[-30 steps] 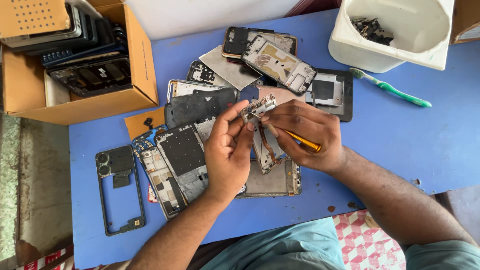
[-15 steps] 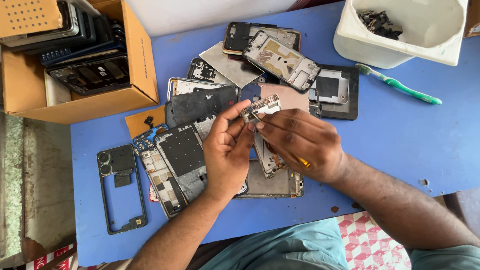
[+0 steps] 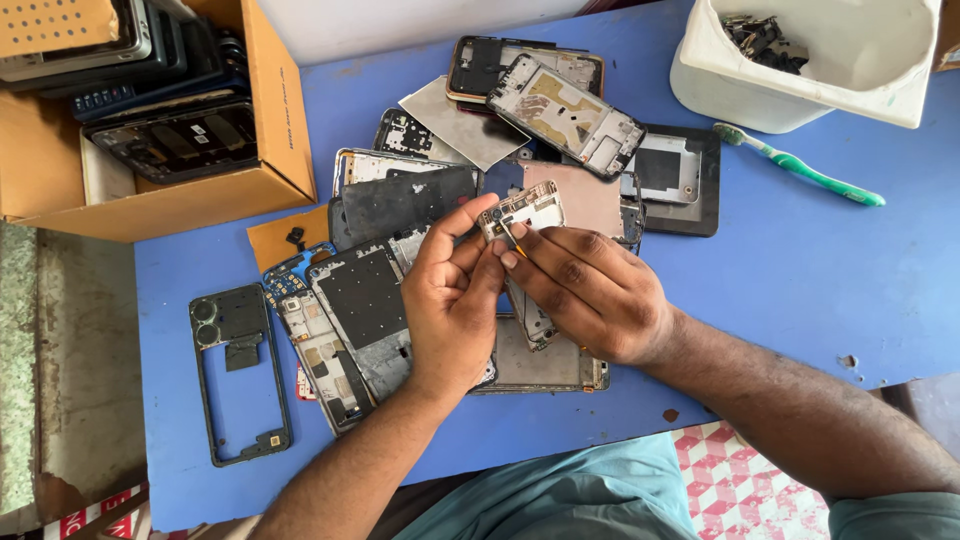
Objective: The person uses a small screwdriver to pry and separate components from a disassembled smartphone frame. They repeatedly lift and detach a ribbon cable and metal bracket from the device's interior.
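Both hands meet over the middle of the pile. The left hand [image 3: 452, 300] pinches a small pale circuit piece [image 3: 525, 210] by its near edge, thumb and fingers closed on it, holding it just above the heap. The right hand [image 3: 590, 290] has its fingertips closed on the same piece from the other side, with something thin tucked under the fingers that I cannot make out.

Beneath them lie stripped phone frames [image 3: 370, 300] and back plates, overlapping on the blue table [image 3: 800, 270]. A dark empty phone frame [image 3: 238, 372] lies apart at the left. A cardboard box [image 3: 200, 200] of more phone parts sits at the far left, a white tub [image 3: 800, 70] at the far right, a green toothbrush [image 3: 800, 165] just beside it.
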